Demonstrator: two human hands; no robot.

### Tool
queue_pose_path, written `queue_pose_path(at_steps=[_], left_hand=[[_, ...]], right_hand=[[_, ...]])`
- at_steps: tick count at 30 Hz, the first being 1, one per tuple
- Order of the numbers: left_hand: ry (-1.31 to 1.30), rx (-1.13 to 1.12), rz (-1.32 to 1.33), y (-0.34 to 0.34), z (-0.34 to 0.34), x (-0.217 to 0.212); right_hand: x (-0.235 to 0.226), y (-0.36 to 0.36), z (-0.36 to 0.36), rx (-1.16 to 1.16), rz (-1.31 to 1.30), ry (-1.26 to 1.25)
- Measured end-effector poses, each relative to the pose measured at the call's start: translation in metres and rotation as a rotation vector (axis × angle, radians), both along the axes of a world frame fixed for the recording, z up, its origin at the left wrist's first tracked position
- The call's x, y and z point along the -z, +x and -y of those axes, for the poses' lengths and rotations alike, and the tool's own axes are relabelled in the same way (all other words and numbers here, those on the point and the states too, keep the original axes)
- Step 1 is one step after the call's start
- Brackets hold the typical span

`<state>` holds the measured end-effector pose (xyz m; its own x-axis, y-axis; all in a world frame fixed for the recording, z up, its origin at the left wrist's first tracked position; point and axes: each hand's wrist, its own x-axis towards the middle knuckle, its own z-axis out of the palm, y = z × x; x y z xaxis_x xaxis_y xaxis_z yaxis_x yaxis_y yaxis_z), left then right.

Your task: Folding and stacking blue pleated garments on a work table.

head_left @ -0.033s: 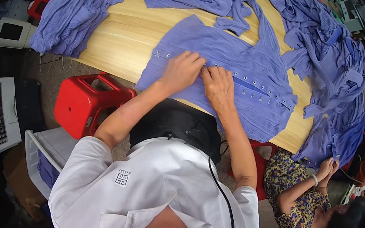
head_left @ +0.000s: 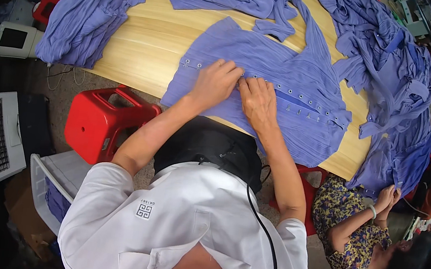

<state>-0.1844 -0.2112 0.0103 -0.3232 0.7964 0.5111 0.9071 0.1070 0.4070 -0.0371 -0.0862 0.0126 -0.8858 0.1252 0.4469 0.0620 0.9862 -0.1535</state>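
A purple pleated garment (head_left: 300,69) lies spread on the table in front of me. Along its front runs a row of metal eyelets, with hooks along the facing edge. My left hand (head_left: 214,85) has its fingers bent and pinched on the garment at this row. Close beside it, my right hand (head_left: 257,103) also pinches the fabric, thumb and fingertips drawn together. Their fingertips hide the fastener between them. To the left, a couple of fasteners lie joined; right of my hands the two edges gape apart.
The pale wooden table (head_left: 146,43) carries a folded purple stack (head_left: 83,24) at left and more purple garments (head_left: 392,76) at right and far side. Red stools (head_left: 94,124) stand below. At right, a co-worker's hands (head_left: 388,198) hold purple fabric. A white bin (head_left: 45,188) sits lower left.
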Motion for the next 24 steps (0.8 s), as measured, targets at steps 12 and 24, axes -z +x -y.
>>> queue_pose_path(at_steps=[12, 24], left_hand=[[-0.096, 0.048, 0.191, -0.017, 0.0, -0.008], [-0.019, -0.049, 0.055, -0.011, -0.002, 0.003]], right_hand=[[0.001, 0.003, 0.001, -0.033, -0.089, 0.013], [0.001, -0.006, 0.0, -0.057, -0.093, -0.038]])
